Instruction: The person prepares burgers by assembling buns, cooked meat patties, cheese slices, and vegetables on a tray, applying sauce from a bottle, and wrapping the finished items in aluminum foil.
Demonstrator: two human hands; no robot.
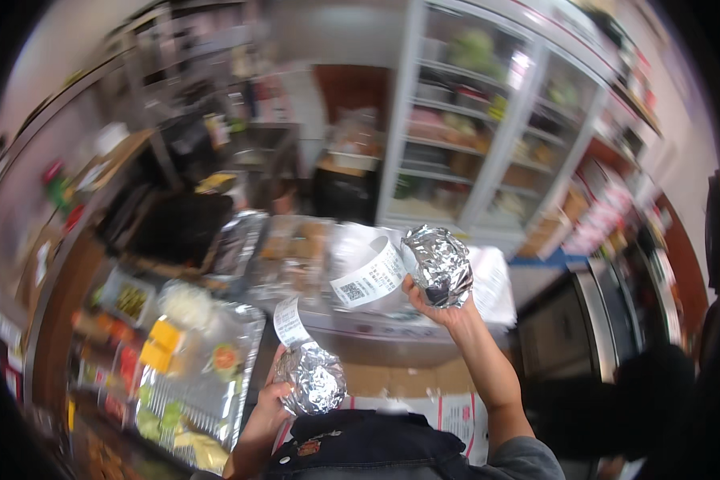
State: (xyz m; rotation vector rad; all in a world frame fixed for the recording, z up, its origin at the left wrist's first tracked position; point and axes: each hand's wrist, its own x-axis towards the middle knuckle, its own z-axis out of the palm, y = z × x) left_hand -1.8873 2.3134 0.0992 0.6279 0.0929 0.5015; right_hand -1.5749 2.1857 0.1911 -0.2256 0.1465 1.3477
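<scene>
My left hand (272,401) grips a round bundle wrapped in crumpled aluminium foil (317,379), held close to my apron. A curled paper slip (290,323) with print sticks up from behind that bundle. Raised farther out, my right hand (435,303) is closed around a second foil-wrapped bundle (437,261). From its left side a longer printed paper slip (369,279) with a square code curls out. What the foil covers is hidden in both. Beneath the right hand stretches a pale work surface (336,317) with white paper on it.
A foil tray (251,336) at left holds cheese slices (162,345), lettuce (162,417) and a tomato slice (225,358). Beyond it sits a tub of green slices (129,300). Plastic-bagged brown items (294,249) lie ahead. A glass-door refrigerator (486,132) stands behind.
</scene>
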